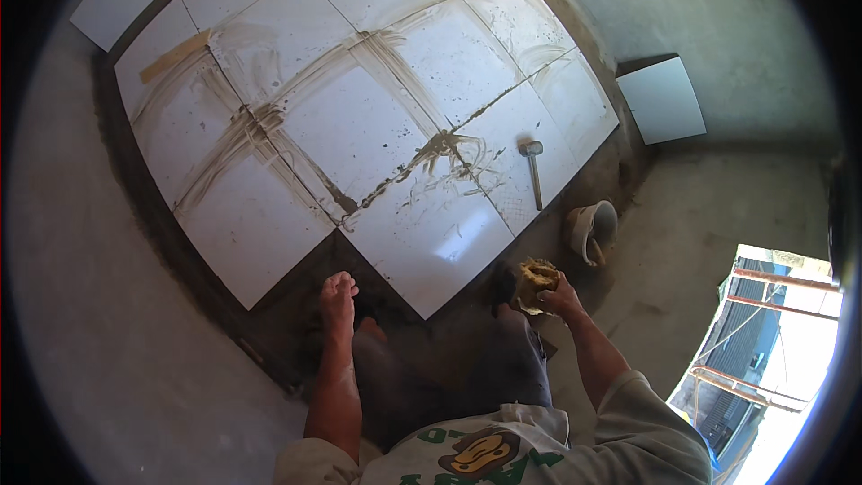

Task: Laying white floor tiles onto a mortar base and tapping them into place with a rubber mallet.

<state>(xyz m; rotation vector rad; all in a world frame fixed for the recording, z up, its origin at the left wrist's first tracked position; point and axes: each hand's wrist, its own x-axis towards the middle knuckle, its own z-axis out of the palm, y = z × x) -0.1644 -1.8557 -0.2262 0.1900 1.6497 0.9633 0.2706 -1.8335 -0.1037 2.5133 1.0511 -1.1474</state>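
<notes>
A ragged, mud-soaked yellow sponge [533, 284] sits at about five o'clock, off the near corner of the white glazed floor tiles [359, 126], clenched in the right hand [561, 298]. The left hand [338, 296] is released, its palm pressed flat on the dark mortar bed at six o'clock. A small grey cement-caked bucket [593, 230] stands just beyond the sponge at four o'clock. A steel-headed hammer [533, 169] lies on a tile toward three o'clock.
</notes>
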